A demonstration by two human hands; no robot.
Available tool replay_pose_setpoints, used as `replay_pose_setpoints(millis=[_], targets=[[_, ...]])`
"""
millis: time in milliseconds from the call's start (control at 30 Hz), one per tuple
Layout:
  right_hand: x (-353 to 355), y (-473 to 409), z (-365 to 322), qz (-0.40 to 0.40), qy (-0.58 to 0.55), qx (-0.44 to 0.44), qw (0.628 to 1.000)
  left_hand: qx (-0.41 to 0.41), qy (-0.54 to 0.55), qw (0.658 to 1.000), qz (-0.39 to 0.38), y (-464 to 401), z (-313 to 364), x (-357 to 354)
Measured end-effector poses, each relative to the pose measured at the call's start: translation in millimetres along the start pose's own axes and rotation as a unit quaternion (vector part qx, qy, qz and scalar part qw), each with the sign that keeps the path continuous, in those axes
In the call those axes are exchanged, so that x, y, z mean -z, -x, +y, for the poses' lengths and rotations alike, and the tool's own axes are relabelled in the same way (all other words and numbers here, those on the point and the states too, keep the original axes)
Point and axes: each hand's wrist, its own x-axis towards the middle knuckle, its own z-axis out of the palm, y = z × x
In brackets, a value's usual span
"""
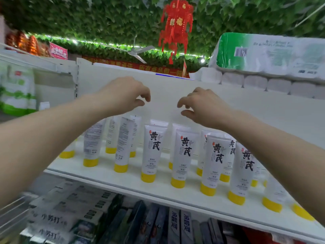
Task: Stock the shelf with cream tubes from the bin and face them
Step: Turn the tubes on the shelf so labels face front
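Centrally, the cream tubes stand cap-down in loose rows on a white shelf; each is a white tube with a yellow cap at its base. Tubes in the middle and to the right show their fronts, printed with large black characters and a small red mark, as on the front tube right of centre. Those to the left, for example the tube with its back turned, show only fine grey print and a barcode-like panel. Several tubes lean slightly, and the rows are uneven in spacing. The left hand and right hand hover above the back row, well apart from each other, before the white back panel. On both, the fingers curl loosely downward with thumb and fingertips near one another, gripping nothing and touching no tube. Both bare forearms reach in from the lower corners. Below the shelf lie boxed goods, blurred, with dark boxes to their right. Upper right, packs of toilet rolls in green-and-white wrap sit on top of the unit. Left, green-and-white bags fill a neighbouring bay. Overhead, green leaf decoration covers the ceiling, with a string of small lights, a red paper lantern and a ceiling fan.
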Motion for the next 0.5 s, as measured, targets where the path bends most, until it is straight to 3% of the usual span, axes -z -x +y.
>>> replay_pose_setpoints(millis=[100,300,500], targets=[[9.2,7.0,-21.4,0.061,-0.019,0.035,0.997,0.027,-0.026,0.999,0.035,33.1,-5.3,12.4],[16.8,1.4,-78.8,0.107,-0.038,0.102,0.988,0.038,-0.027,0.998,0.035,84.7,-34.7,17.5],[15.5,-24.8,-121.9,0.064,-0.064,0.066,0.994,0.034,-0.002,0.999,0.038,103.6,-82.3,7.6]])
